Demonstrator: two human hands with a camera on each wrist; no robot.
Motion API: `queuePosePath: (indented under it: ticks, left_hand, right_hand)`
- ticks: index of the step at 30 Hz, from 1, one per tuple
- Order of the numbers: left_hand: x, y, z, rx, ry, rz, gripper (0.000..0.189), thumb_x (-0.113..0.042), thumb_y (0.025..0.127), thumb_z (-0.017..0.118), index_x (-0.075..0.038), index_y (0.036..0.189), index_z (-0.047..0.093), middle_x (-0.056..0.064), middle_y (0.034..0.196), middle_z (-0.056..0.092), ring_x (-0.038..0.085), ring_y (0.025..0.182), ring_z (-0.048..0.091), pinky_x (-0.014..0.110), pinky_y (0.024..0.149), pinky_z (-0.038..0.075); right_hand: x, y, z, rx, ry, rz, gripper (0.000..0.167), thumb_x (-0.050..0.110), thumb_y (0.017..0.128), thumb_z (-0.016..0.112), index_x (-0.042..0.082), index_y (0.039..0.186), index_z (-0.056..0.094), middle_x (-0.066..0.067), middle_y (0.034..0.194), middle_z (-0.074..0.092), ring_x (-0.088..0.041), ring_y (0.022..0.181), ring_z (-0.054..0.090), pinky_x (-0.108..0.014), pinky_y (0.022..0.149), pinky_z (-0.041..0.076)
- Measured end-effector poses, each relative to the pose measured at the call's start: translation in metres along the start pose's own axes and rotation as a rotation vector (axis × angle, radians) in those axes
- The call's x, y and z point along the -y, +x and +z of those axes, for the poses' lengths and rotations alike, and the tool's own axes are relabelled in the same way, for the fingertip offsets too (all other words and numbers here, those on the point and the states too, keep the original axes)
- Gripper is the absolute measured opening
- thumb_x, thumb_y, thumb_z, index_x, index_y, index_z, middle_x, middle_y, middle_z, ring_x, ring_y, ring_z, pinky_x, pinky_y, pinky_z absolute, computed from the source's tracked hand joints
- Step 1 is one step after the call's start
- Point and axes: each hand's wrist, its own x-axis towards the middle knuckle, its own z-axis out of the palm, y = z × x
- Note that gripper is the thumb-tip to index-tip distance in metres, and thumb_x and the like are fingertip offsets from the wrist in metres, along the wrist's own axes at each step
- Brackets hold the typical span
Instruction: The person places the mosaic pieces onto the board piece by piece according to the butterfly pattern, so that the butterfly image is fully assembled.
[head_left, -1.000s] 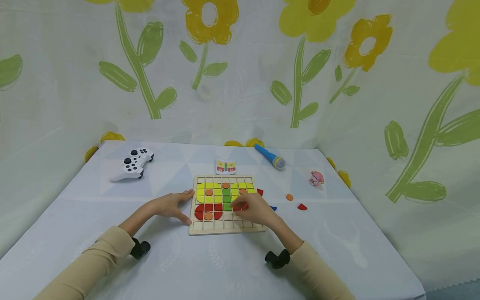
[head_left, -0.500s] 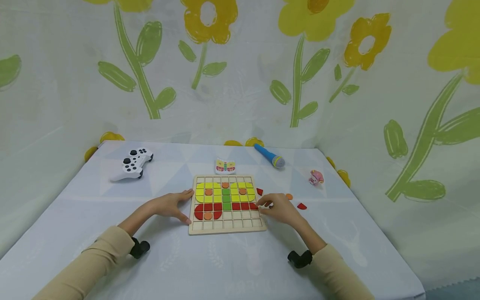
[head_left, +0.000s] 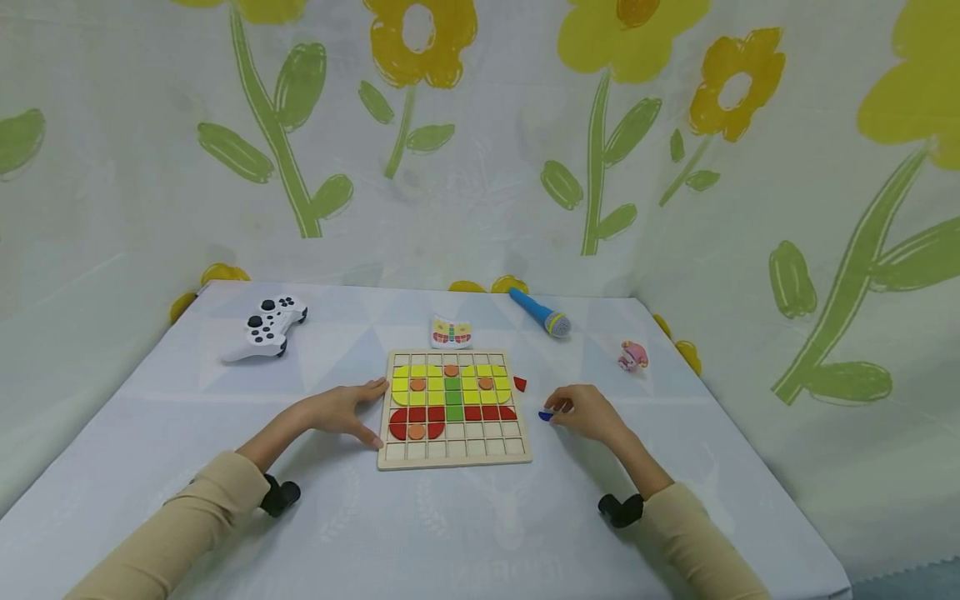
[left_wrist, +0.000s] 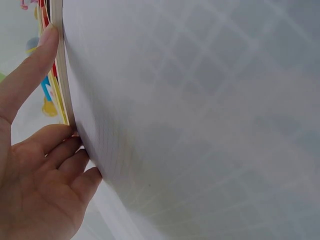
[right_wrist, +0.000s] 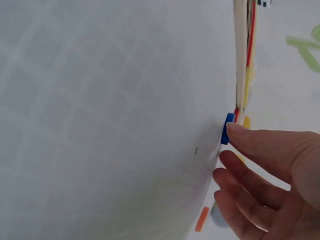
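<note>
A wooden grid board (head_left: 495, 450) lies flat, with yellow, red, green and orange puzzle pieces set in it as part of a butterfly. Against its left edge rests my left hand (head_left: 337, 411), thumb and fingers spread apart; the left wrist view shows the thumb (left_wrist: 35, 65) on the board's side. Just right of the board, my right hand (head_left: 588, 412) pinches a small blue puzzle piece (head_left: 545, 415) at table level. In the right wrist view the thumb touches the blue piece (right_wrist: 227, 129); the index finger's contact is unclear. A red piece (head_left: 520, 383) lies by the board's right edge.
A butterfly picture card (head_left: 452, 332) lies behind the board. Farther out are a white game controller (head_left: 270, 327), a blue toy microphone (head_left: 542, 313) and a pink figurine (head_left: 633, 357). An orange piece (right_wrist: 202, 219) shows beyond my right hand in the right wrist view.
My right hand has left a red piece in the lower right wing and moved right, off the board, to the blue piece. My left hand has stayed at the board's edge.
</note>
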Motion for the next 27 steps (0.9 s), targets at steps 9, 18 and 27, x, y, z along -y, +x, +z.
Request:
queuePosePath:
  ticks: [9,18,27]
  left_hand:
    - [0.0,-0.001,-0.001,-0.005,0.0,0.003,0.106,-0.041,0.072,0.084,-0.001,0.151,0.025,0.022,0.157,0.018,0.043,0.143,0.014,0.06,0.111,0.02]
    - [-0.002,-0.002,-0.001,-0.003,0.0,-0.006,0.106,-0.041,0.072,0.083,-0.002,0.151,0.025,0.022,0.157,0.018,0.043,0.143,0.014,0.06,0.111,0.02]
    - [-0.001,-0.001,0.0,-0.003,0.0,0.01,0.105,-0.04,0.073,0.083,-0.001,0.151,0.025,0.022,0.156,0.018,0.043,0.143,0.014,0.059,0.111,0.02]
  right_hand:
    - [-0.001,0.005,0.004,0.014,-0.001,0.019,0.011,0.004,0.084,0.073,0.008,0.094,0.072,0.001,0.081,0.062,-0.016,0.074,0.053,-0.027,0.067,0.051]
    - [0.002,0.006,0.005,0.04,0.019,-0.003,0.009,0.006,0.083,0.075,0.01,0.09,0.071,0.003,0.079,0.061,-0.016,0.073,0.053,-0.026,0.066,0.051]
    - [0.011,0.006,0.003,0.043,0.067,-0.071,0.01,0.003,0.083,0.074,0.01,0.085,0.068,0.003,0.077,0.061,-0.016,0.073,0.054,-0.026,0.07,0.052]
